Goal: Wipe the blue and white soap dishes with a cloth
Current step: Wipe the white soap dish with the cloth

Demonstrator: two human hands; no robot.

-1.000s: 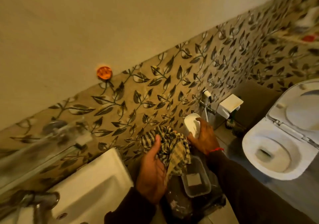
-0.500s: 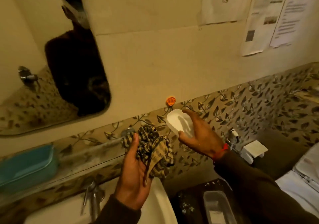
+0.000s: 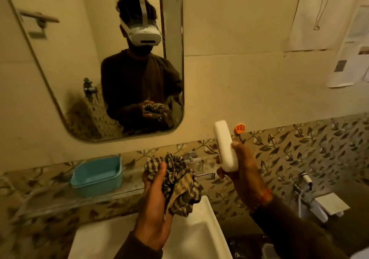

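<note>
Bathroom under dim yellowish light. Plain cream wall [image 3: 239, 39] above, band of leaf-patterned tiles [image 3: 299, 149] below. Rounded mirror [image 3: 60, 69] mounted left of centre, reflecting towel rail and tap. Glass shelf [image 3: 50, 198] beneath mirror, white washbasin [image 3: 199, 234] at bottom centre. Orange wall hook [image 3: 239, 128] at tile border. Printed papers [image 3: 347, 65] taped upper right; chrome tap with spray hose [image 3: 305, 183] lower right.

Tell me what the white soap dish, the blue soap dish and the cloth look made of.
White oval soap dish: smooth moulded plastic, probably; even matte surface.
Blue rectangular soap dish: likely plastic; thin, uniform walls.
Checked crumpled cloth: woven fabric, probably cotton; soft folds and checked weave.
</note>
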